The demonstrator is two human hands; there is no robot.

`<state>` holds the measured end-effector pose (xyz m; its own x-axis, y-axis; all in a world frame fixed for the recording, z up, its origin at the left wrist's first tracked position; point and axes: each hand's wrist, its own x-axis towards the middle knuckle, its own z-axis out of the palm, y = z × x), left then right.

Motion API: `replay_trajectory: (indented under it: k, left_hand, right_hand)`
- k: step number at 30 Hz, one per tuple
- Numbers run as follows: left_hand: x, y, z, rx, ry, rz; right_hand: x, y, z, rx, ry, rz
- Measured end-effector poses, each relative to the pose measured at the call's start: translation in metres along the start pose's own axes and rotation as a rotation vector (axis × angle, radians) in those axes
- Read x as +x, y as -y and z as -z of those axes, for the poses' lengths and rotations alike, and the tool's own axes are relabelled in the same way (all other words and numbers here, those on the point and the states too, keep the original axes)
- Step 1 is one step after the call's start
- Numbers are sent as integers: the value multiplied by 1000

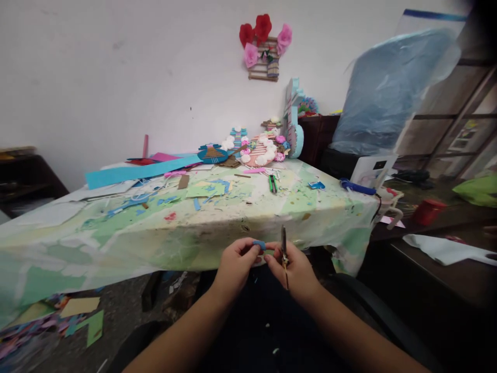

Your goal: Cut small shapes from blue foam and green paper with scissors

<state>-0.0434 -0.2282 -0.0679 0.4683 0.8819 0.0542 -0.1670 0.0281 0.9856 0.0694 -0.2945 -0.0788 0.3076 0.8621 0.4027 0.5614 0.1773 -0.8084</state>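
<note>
Between the thumb and fingers of my left hand is pinched a small blue piece, perhaps paper or foam. My right hand is closed around a pair of scissors, whose blades point up and away from me. The right fingertips reach toward the blue piece; whether they touch it I cannot tell. Both hands are held close together above my lap, in front of the table's near edge. A green utility knife lies on the table beyond them.
A patterned cloth covers the table. Blue and green paper scraps and a long blue sheet lie at left, with decorated crafts at the back. A blue glue gun rests at the right edge. Offcuts litter the floor.
</note>
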Motion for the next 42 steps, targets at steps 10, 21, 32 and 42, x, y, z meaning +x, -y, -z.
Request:
replay_trajectory:
  k: [10,21,32,42]
  left_hand:
    - [-10,-29,8,-38,-81,-121]
    - [-12,-23,7,53,-18,-103]
    - [-15,-27,5,-103,46,-51]
    - [-16,-35,8,43,-2,-55]
  right_hand:
    - [-4,16,-6,-435,47,50]
    - [-7,13,-3,-427,60,-10]
    - [-8,12,-7,-434,151,-38]
    - [-7,13,-7,-538,179,-43]
